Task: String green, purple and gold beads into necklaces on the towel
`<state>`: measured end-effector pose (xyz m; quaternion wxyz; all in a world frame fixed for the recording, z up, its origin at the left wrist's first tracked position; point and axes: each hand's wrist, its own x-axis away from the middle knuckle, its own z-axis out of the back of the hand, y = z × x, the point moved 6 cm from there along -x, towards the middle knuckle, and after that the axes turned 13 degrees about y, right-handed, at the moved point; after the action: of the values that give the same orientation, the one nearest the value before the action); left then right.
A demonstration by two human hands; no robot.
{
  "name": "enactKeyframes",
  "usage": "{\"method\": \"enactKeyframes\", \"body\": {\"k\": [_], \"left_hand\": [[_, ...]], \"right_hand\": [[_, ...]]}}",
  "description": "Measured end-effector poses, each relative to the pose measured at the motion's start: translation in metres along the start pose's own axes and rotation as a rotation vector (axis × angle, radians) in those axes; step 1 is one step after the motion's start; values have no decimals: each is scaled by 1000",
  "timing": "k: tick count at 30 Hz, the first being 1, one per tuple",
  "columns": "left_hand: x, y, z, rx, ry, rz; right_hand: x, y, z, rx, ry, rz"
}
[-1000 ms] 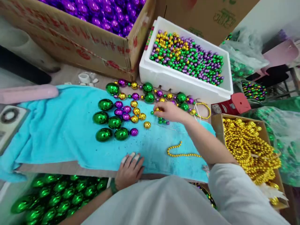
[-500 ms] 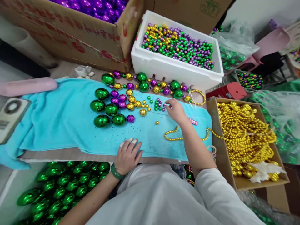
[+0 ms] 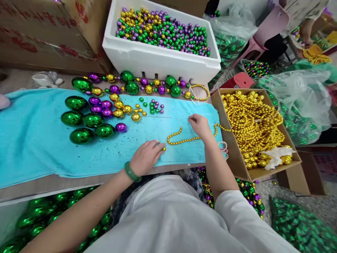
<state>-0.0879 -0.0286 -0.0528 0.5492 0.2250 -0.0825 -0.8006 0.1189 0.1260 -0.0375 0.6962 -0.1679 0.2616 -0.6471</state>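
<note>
My left hand [image 3: 147, 157] is low over the turquoise towel [image 3: 47, 140], its fingers drawn together with a small gold bead [image 3: 163, 149] at the tips. My right hand [image 3: 199, 125] pinches a thin white string [image 3: 181, 115] near a fine straight needle [image 3: 160, 116] lying on the towel. Between the hands a gold bead chain [image 3: 184, 141] curves across the cloth. Small green and purple beads [image 3: 157, 106] lie in a cluster beyond. To their left are gold beads [image 3: 118, 105], purple beads [image 3: 106, 104] and large green oval beads [image 3: 76, 102].
Behind the towel, finished-looking bead strands [image 3: 144, 82] lie before a white foam box [image 3: 158, 56] of mixed beads. A cardboard box [image 3: 234, 154] of gold chains stands at the right. Green ovals fill a bin [image 3: 34, 214] below left. Another person's hand [image 3: 306, 33] is far right.
My left hand has moved right and forward to the gold bead, which has come nearer to me. My right hand has left the small bead cluster and moved right to the string. The view has shifted.
</note>
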Motion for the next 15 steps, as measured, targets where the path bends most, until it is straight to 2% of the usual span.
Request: {"method": "enactKeyframes", "body": {"k": [4,9,12,15], "left_hand": [[-27,17,-23,7,-259,-4],[-23,27,-26,-40,-381,-42],[-25,19,-21,-10,-357,-54],[-40,-3,-11,53,-201,5]], "right_hand": [[5,1,-5,-25,-29,34],[1,16,-4,-39,26,18],[-1,6,-12,-12,-10,82],[-3,-21,-27,43,-75,211]]}}
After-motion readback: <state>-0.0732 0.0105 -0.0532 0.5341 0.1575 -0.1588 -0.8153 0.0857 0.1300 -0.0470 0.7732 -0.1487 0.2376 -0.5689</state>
